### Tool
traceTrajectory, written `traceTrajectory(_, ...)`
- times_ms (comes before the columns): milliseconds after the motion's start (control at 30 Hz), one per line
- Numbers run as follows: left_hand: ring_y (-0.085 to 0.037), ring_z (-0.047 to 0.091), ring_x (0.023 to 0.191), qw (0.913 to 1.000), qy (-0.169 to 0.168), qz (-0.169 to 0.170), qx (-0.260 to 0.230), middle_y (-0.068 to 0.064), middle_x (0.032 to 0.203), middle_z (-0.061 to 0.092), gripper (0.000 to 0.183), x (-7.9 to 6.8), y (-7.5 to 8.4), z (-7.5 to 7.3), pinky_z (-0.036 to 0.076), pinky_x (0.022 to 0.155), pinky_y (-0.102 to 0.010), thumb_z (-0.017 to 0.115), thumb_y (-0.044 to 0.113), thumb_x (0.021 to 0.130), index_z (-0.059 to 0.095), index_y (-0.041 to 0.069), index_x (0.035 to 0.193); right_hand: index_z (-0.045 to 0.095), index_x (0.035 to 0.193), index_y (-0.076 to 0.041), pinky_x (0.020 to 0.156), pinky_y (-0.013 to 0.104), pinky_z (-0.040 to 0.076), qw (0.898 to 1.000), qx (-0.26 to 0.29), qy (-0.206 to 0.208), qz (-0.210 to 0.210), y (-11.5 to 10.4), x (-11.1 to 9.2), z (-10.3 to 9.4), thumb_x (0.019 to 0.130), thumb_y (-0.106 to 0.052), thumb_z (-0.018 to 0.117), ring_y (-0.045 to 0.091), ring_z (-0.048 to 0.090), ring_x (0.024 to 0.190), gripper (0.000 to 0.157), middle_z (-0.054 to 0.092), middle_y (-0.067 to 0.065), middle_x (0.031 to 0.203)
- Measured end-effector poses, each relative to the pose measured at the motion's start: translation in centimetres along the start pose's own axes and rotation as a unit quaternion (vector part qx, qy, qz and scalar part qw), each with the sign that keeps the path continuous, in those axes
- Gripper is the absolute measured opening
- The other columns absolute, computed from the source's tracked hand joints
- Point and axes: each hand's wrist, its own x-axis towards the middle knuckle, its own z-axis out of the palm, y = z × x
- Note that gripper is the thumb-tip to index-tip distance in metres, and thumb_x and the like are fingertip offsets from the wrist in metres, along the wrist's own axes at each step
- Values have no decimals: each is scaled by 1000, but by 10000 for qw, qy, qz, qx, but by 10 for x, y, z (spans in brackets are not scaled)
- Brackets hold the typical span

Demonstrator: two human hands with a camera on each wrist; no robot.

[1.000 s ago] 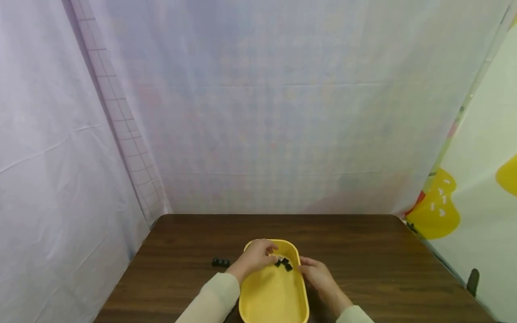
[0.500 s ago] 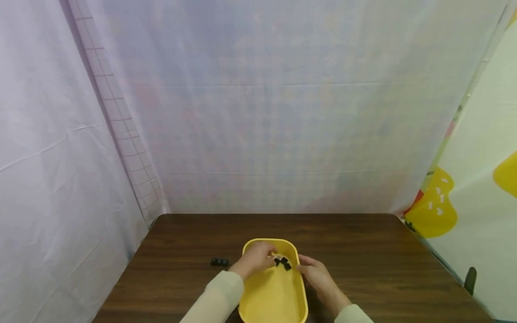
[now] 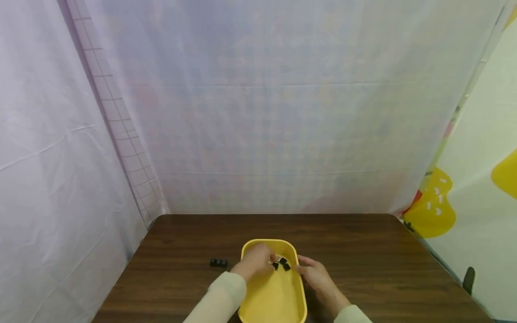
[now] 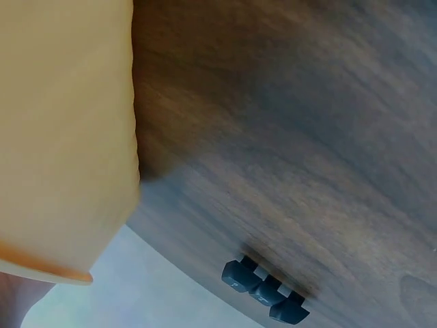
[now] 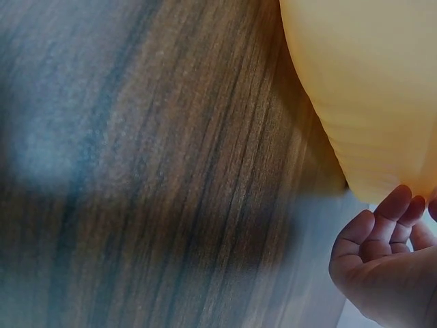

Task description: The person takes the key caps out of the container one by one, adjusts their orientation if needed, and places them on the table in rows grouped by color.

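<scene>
A yellow tray (image 3: 276, 298) lies lengthwise near the front of the table. Inside its far half are several small black pieces (image 3: 286, 267) beside a few pale ones (image 3: 278, 259). My left hand (image 3: 255, 261) reaches over the left rim, its fingers bent down at these pieces; the fingertips are hidden, so whether they pinch one is unclear. At the right side, my right hand (image 3: 319, 278) holds the tray, thumb at the rim and curled fingers against the outer wall. Left of the tray stand three joined black keycaps (image 4: 265, 290) with small pale markings.
The dark wood-grain table (image 3: 355, 242) extends on both sides of the tray. Pale curtains (image 3: 262, 134) hang behind and to the left, and a patterned cloth (image 3: 476, 224) is on the right.
My left hand has lowered deeper into the tray, its fingers closing in on the small pieces. My right hand stays at the tray's right side.
</scene>
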Motion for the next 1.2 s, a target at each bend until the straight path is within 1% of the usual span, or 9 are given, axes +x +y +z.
traceTrajectory(133, -10, 57, 92, 9998, -14, -64, 183, 8, 94, 66, 21, -2, 2, 1, 47, 85, -26, 82, 20, 80, 78, 18, 101, 53, 135, 9, 55, 29, 46, 10000, -43, -6, 40, 0, 1, 0, 93, -6, 59, 18, 62, 66, 45, 71, 12, 88)
traceTrajectory(333, -10, 60, 92, 9998, -6, -32, 180, 8, 96, 69, 22, -3, 2, 2, 49, 84, -26, 81, 21, 81, 78, 17, 102, 54, 134, 9, 53, 28, 43, 9999, -86, 33, 60, 0, 1, -1, 93, -6, 59, 17, 60, 63, 44, 70, 11, 84)
traceTrajectory(567, -9, 57, 90, 9996, -60, -63, 271, 9, 95, 67, 24, -3, 3, 3, 48, 82, -25, 78, 29, 86, 78, 20, 108, 55, 134, 8, 50, 26, 40, 10000, -68, 24, 66, -1, -1, 0, 93, -6, 60, 14, 55, 57, 44, 68, 9, 77)
traceTrajectory(767, -7, 55, 85, 9981, -30, 124, 610, 12, 90, 67, 19, -4, 3, 5, 48, 78, -23, 79, 26, 85, 80, 22, 103, 54, 134, 9, 58, 28, 47, 10000, -46, 0, 36, -2, -1, -1, 93, -6, 59, 16, 61, 68, 44, 71, 14, 92)
traceTrajectory(867, -7, 54, 85, 9980, 2, 136, 610, 10, 90, 66, 18, -5, 3, 5, 48, 78, -23, 80, 25, 84, 80, 21, 102, 54, 134, 9, 57, 28, 46, 9999, -133, 27, 37, -2, -1, 0, 93, -6, 60, 16, 60, 67, 44, 71, 14, 92)
traceTrajectory(933, -8, 53, 84, 9989, 19, 86, 465, 8, 89, 64, 17, -5, 2, 5, 47, 76, -23, 79, 24, 85, 79, 20, 102, 55, 134, 8, 55, 28, 44, 9998, -201, 59, 68, -2, 0, 0, 93, -7, 61, 16, 58, 65, 45, 70, 13, 91)
traceTrajectory(1000, -6, 55, 81, 9998, 99, 85, 168, 8, 88, 65, 17, -5, 2, 6, 48, 74, -22, 80, 22, 85, 79, 17, 101, 54, 134, 9, 56, 30, 48, 9999, -67, 39, 90, -2, 0, 1, 93, -6, 60, 18, 60, 66, 44, 70, 15, 91)
traceTrajectory(1100, -6, 55, 74, 9975, 98, 20, -698, 6, 83, 64, 15, -7, 2, 5, 48, 68, -22, 80, 15, 84, 76, 12, 98, 53, 134, 11, 64, 36, 55, 9997, 229, 19, 108, -1, 0, 2, 93, -3, 59, 25, 67, 74, 44, 71, 19, 93)
traceTrajectory(1200, -5, 55, 67, 9878, 109, -15, -1553, 5, 77, 64, 14, -8, 3, 3, 48, 63, -22, 80, 6, 80, 72, 7, 92, 53, 133, 12, 66, 38, 56, 9994, 342, 44, 76, -1, 1, 2, 93, -2, 58, 28, 69, 78, 43, 70, 21, 94)
